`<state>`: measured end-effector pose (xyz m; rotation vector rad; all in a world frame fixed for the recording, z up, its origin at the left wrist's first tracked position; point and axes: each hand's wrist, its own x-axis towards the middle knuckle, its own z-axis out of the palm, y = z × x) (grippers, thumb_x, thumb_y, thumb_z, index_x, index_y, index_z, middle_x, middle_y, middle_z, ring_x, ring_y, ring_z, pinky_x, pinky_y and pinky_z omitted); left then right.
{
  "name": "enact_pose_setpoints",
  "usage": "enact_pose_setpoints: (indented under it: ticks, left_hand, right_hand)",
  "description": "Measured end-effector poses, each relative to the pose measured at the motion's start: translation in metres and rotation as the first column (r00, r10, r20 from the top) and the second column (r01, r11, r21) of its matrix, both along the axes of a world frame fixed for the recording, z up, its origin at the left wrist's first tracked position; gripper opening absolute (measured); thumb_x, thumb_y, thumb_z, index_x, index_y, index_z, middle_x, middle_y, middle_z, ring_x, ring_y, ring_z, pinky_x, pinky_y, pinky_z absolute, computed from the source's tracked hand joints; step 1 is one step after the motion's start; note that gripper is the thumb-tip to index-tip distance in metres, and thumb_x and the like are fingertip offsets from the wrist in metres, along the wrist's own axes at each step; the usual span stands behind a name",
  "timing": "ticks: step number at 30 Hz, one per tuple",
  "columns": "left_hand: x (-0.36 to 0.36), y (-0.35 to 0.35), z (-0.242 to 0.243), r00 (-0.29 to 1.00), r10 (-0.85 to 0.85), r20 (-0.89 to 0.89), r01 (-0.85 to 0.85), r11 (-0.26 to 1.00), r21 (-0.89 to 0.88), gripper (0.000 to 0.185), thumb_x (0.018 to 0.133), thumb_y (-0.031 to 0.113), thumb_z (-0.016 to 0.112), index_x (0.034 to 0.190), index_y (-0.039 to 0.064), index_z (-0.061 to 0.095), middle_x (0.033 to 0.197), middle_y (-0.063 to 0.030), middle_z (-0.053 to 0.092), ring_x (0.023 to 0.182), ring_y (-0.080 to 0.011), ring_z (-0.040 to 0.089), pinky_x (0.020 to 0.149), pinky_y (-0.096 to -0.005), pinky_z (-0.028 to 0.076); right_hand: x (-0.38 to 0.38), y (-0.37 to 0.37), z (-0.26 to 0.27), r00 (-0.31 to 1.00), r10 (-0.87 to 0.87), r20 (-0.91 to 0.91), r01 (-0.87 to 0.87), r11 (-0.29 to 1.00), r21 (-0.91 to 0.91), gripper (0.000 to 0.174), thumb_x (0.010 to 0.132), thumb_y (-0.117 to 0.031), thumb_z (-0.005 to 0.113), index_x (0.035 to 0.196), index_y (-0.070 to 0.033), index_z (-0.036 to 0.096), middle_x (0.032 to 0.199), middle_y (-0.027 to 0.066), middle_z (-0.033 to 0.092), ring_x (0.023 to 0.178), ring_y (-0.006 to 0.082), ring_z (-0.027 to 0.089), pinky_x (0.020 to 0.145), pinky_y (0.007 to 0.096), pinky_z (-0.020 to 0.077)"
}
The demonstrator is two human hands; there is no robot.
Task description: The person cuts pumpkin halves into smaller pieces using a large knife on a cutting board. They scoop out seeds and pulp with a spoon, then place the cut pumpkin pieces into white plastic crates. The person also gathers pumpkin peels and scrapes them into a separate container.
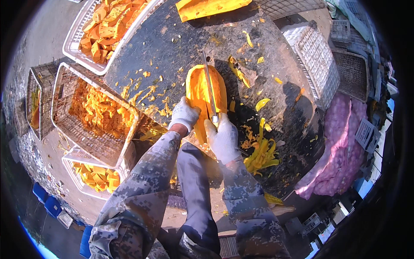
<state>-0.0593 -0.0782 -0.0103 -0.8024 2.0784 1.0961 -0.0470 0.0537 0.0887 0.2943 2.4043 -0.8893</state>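
In front of me a peeled, hollowed piece of orange squash (195,82) rests on a dark, worn work surface (152,58). A knife (209,85) with a long narrow blade lies lengthwise over it, its tip beyond the far end. My right hand (225,137), in a white knit glove, grips the knife at its near end, close to a metal collar; the glove hides the rest of the handle. At the squash's near left side, my left hand (186,113), also gloved, holds the piece with the thumb on its inner face. A slit runs along the near part of the flesh.
Another squash piece (213,8) lies at the far edge. Yellow peelings (262,153) are heaped right of my right hand. Crates to the left hold squash chunks (108,29), stringy pulp (98,111) and cut cubes (97,177). White crates (315,61) and a pink mesh sack (336,152) stand right.
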Motion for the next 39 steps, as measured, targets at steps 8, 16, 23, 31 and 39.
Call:
enact_pose_setpoints:
  ticks: [8, 16, 23, 31, 39]
  left_hand:
    - [0.006, -0.005, -0.009, 0.999, -0.006, 0.038, 0.003, 0.996, 0.090, 0.043, 0.076, 0.024, 0.071, 0.107, 0.000, 0.055, 0.101, -0.0274, 0.067, 0.099, -0.0421, 0.064, 0.086, -0.0455, 0.051]
    - [0.033, -0.039, -0.004, 0.874, 0.376, 0.309, -0.486, 0.643, 0.592, 0.030, 0.083, 0.008, 0.069, 0.110, -0.003, 0.063, 0.094, -0.0137, 0.071, 0.077, -0.0279, 0.071, 0.062, -0.0410, 0.060]
    - [0.095, -0.097, 0.024, 0.685, 0.404, 0.606, -0.588, -0.184, 0.788, 0.036, 0.087, 0.006, 0.063, 0.122, 0.000, 0.059, 0.110, -0.0131, 0.068, 0.099, -0.0268, 0.067, 0.091, -0.0424, 0.053]
    - [0.107, -0.109, 0.071, 0.713, 0.545, 0.441, -0.566, 0.076, 0.821, 0.036, 0.088, 0.006, 0.062, 0.124, 0.002, 0.058, 0.113, -0.0102, 0.068, 0.101, -0.0241, 0.066, 0.093, -0.0388, 0.052]
    - [0.159, -0.135, 0.117, 0.520, 0.794, 0.316, -0.704, 0.189, 0.684, 0.031, 0.090, 0.007, 0.069, 0.119, -0.002, 0.061, 0.107, -0.0080, 0.069, 0.089, -0.0132, 0.066, 0.080, -0.0265, 0.054]
  right_hand:
    - [0.003, -0.003, -0.043, 0.997, -0.021, 0.078, 0.013, 0.994, 0.105, 0.043, 0.088, -0.031, 0.064, 0.109, 0.006, 0.059, 0.090, 0.0254, 0.068, 0.089, 0.0421, 0.066, 0.076, 0.0458, 0.0534]
    - [0.006, 0.018, -0.058, 0.965, -0.193, 0.179, 0.212, 0.973, -0.095, 0.025, 0.087, -0.022, 0.067, 0.092, 0.001, 0.058, 0.079, 0.0178, 0.064, 0.075, 0.0328, 0.063, 0.064, 0.0395, 0.0493]
    - [0.012, 0.008, -0.007, 0.824, -0.443, 0.354, 0.564, 0.581, -0.587, 0.017, 0.085, -0.001, 0.065, 0.100, 0.000, 0.059, 0.073, 0.0051, 0.059, 0.054, 0.0113, 0.057, 0.044, 0.0242, 0.0444]
    - [0.046, -0.053, 0.055, 0.857, -0.285, 0.429, 0.515, 0.495, -0.700, 0.029, 0.080, 0.000, 0.077, 0.100, 0.001, 0.056, 0.091, 0.0067, 0.065, 0.080, 0.0139, 0.063, 0.073, 0.0267, 0.0537]
    - [0.096, -0.142, 0.035, 0.906, -0.245, 0.345, 0.405, 0.739, -0.538, 0.018, 0.076, 0.004, 0.069, 0.086, -0.004, 0.056, 0.073, -0.0010, 0.056, 0.067, 0.0089, 0.053, 0.065, 0.0270, 0.0470]
